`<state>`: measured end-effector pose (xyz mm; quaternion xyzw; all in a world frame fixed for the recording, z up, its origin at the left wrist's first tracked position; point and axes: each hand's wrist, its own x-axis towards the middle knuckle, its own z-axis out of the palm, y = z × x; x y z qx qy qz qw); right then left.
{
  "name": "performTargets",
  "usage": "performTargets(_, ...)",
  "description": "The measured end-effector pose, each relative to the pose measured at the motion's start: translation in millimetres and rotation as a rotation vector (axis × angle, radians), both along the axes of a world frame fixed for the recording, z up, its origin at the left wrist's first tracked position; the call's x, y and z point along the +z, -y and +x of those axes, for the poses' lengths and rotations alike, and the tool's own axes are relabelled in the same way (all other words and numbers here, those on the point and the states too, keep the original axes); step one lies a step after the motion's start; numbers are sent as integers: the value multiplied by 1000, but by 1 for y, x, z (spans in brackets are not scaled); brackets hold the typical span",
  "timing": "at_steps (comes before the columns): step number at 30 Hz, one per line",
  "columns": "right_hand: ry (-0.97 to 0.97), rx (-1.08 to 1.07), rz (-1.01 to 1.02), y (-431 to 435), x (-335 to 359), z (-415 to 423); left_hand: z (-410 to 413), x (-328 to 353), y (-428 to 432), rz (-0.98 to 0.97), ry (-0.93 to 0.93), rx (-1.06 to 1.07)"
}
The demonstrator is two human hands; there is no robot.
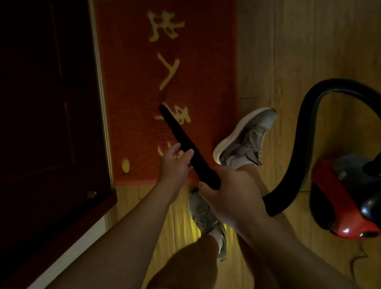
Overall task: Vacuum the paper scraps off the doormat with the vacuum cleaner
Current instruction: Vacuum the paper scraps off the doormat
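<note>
Doormat (133,84): red, rectangular, flat on the wooden floor (314,41) alongside a dark door (36,100); yellow characters run down its middle, too stylised and partly covered for me to read. No paper scraps can be made out on it in this dim light. Nozzle (184,142): long, black, tapered, slanting from my hands up and left, its tip resting on or just above the mat's middle, across one yellow character. My right hand (231,196): closed around the thick rear end of the nozzle, where the hose joins. My left hand (175,166): further forward, fingers loosely curled, thumb against the nozzle's left side, only partly closed, steadying rather than gripping. Hose (314,101): black, ribbed, leaving behind my right hand and arching high to the right. Vacuum cleaner (342,200): red and black canister, on the floor well to the right of the mat and of my hands; no brand or label legible. My grey shoes: one (244,139) at the mat's lower right corner, the other (205,216) on the floor below the mat, under my hands.
</note>
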<state>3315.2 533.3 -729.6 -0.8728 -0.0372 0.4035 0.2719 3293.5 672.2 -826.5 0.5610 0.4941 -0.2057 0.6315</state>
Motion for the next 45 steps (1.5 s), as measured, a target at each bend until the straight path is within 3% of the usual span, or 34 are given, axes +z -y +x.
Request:
performTargets(15, -42, 50, -22, 30, -2, -79, -88, 10, 30, 47, -37, 33)
performTargets(29, -50, -57, -28, 150, 8, -103, -92, 9, 152, -54, -35, -15)
performTargets(45, -53, -13, 27, 316, -4, -160, -140, 20, 312, -58, -71, 51)
